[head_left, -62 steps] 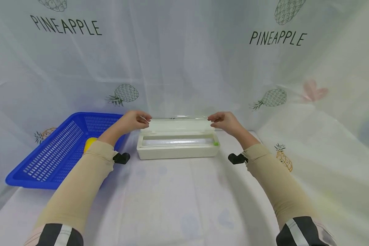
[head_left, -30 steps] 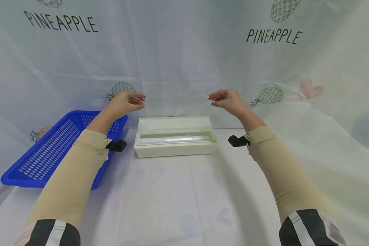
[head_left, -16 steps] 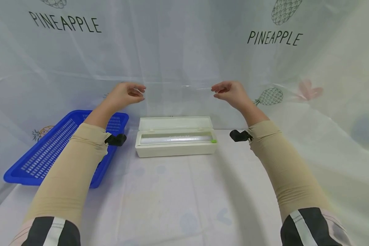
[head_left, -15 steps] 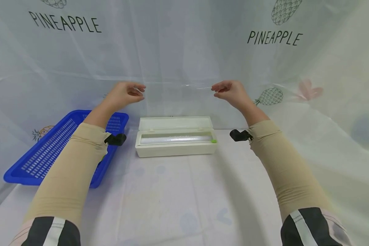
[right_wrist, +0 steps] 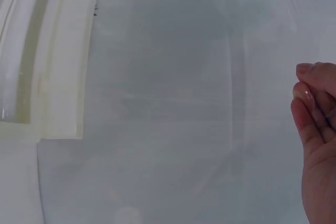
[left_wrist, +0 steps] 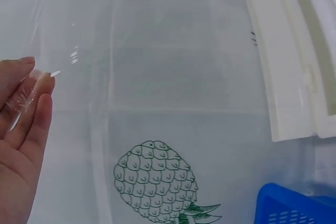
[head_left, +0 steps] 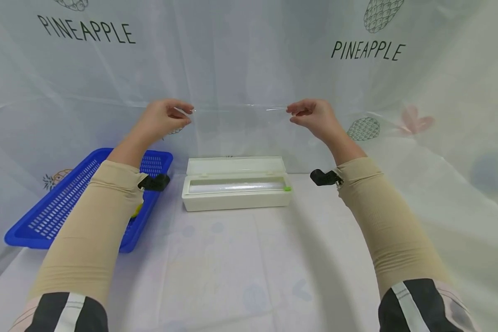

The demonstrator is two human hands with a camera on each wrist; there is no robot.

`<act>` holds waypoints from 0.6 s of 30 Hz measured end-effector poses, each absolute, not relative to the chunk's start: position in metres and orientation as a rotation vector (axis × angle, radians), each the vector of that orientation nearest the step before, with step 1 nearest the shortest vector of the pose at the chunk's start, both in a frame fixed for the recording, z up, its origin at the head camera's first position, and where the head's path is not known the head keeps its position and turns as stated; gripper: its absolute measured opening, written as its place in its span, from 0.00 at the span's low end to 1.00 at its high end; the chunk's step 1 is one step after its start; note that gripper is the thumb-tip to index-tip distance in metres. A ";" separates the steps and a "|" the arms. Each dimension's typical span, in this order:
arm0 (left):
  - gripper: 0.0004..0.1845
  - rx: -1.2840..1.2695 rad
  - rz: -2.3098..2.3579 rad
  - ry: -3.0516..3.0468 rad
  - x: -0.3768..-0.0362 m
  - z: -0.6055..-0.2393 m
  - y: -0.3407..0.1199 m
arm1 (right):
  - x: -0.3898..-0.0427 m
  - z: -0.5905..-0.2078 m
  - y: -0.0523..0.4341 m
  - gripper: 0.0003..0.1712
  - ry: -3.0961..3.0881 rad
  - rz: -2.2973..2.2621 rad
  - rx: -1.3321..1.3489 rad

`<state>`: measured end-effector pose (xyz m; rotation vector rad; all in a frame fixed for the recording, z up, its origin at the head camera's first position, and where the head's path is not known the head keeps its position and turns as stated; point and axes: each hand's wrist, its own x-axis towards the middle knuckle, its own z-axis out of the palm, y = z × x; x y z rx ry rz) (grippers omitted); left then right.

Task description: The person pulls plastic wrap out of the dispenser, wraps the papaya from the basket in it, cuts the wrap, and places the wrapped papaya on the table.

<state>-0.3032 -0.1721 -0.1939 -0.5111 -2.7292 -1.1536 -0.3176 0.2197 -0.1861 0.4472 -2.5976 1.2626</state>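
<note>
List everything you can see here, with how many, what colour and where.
cling film sheet: one, clear, stretched in the air above the box between both hands
dispenser box: one, cream, lid open, mid table, film roll inside
green tab: one, box's right end
basket: one, blue, left of box
yellow object: one, in basket, mostly hidden by the left arm
tablecloth and backdrop: white, pineapple print
left hand: fingers pinch the sheet's left corner
right hand: fingers pinch the right corner
</note>
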 end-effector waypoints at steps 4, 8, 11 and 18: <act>0.21 -0.502 -1.120 -2.724 -0.300 -0.188 -0.171 | -0.315 -0.183 0.220 0.17 -2.570 1.259 0.460; 0.21 -0.480 -1.110 -2.719 -0.294 -0.183 -0.169 | -0.311 -0.181 0.221 0.17 -2.537 1.260 0.467; 0.20 -0.453 -1.075 -2.709 -0.287 -0.180 -0.167 | -0.306 -0.180 0.222 0.16 -2.496 1.281 0.462; 0.15 -0.490 -1.051 -2.604 -0.262 -0.184 -0.166 | -0.280 -0.187 0.226 0.08 -2.400 1.235 0.441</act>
